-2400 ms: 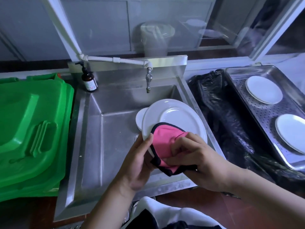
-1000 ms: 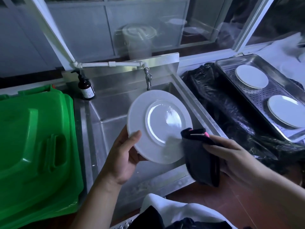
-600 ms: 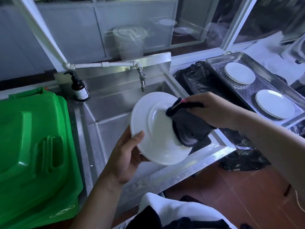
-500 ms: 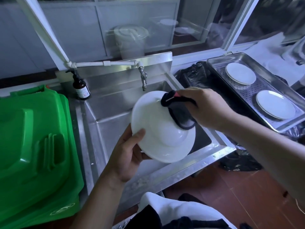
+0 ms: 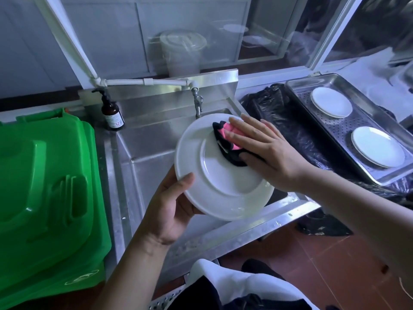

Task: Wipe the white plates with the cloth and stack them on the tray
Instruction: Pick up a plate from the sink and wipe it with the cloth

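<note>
**A:** Big picture first: the green bin lid point(image 5: 44, 189) fills the left side, hard against the left edge of the steel sink point(image 5: 143, 153).

**B:** And right of the sink, a black plastic bag point(image 5: 279, 121) lies crumpled, with the steel tray point(image 5: 397, 133) beside it on the far right.

**A:** Two white plates sit on that tray's perforated floor, side by side, not stacked: the far plate point(image 5: 331, 105) near its back end, the near plate point(image 5: 377, 147) toward its front edge.

**B:** Now the action. The held plate point(image 5: 214, 175) is up over the sink basin, tilted toward the camera, just below the tap point(image 5: 197, 104).

**A:** The left hand point(image 5: 169, 209) grips it at the lower left rim, thumb on the face, fingers hidden behind.

**B:** The right hand point(image 5: 266, 151) lies flat, fingers straight and spread, pressing the cloth point(image 5: 225, 139) against the plate's upper right part.

**A:** The cloth is pink with black edging, bunched under those fingers, touching both rim and inner well.

**B:** Smallest item: a brown pump bottle point(image 5: 111, 113) stands upright at the sink's back left corner, well apart from the plate.
</note>
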Action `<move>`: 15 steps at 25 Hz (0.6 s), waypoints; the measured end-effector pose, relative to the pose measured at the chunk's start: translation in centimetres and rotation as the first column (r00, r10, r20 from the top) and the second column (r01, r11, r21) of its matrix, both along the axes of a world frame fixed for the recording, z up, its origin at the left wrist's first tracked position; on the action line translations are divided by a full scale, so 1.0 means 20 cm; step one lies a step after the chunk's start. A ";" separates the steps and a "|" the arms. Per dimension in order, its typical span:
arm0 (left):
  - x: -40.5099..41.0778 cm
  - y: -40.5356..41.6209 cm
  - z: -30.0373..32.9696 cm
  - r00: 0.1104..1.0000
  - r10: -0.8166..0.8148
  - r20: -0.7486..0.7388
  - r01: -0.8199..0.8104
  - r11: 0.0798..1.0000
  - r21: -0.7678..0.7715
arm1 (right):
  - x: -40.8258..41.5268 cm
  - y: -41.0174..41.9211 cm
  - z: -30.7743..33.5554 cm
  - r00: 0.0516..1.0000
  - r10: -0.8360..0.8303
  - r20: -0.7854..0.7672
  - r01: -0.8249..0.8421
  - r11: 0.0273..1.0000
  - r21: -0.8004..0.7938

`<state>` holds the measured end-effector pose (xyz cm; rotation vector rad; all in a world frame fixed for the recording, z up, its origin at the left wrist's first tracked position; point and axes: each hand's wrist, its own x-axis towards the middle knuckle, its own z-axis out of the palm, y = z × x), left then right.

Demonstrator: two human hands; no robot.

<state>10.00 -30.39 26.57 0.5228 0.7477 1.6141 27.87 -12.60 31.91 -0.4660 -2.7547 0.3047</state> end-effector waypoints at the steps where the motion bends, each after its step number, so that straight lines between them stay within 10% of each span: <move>1: 0.01 0.02 0.01 1.000 0.021 0.011 -0.021 1.000 -0.003 | -0.01 0.03 -0.01 0.999 -0.011 -0.032 0.010 0.999 -0.041; 7: 0.08 0.14 0.02 0.982 0.187 0.030 -0.186 0.982 -0.036 | -0.01 -0.03 -0.18 0.836 -0.489 -0.249 0.188 0.681 -0.707; 11: 0.18 0.27 0.01 0.958 0.286 -0.029 -0.287 0.956 -0.064 | 0.00 -0.25 -0.27 0.691 -0.693 -0.205 0.250 0.496 -0.832; 15: 0.22 0.38 0.01 0.932 0.334 -0.143 -0.350 0.931 -0.104 | 0.09 -0.32 -0.22 0.791 -0.605 -0.086 0.204 0.394 -0.896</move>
